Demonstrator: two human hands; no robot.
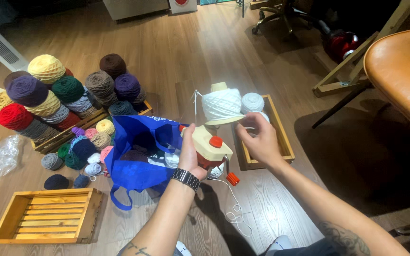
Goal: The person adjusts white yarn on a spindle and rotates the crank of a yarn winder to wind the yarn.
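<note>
My left hand [190, 154] is wrapped around the cream body of the yarn winder [208, 144], held up over the wood floor [176, 52]. My right hand [260, 141] has its fingertips pinched together at the rim under the white yarn cake [221, 105] sitting on top of the winder. Big stuff first: a stack of yarn balls [62, 95] in lots of colours at the left, a blue bag [136, 161] right behind the winder, an empty wooden crate [48, 215] near my left arm, and a loose white strand [236, 213] curling on the floor below.
</note>
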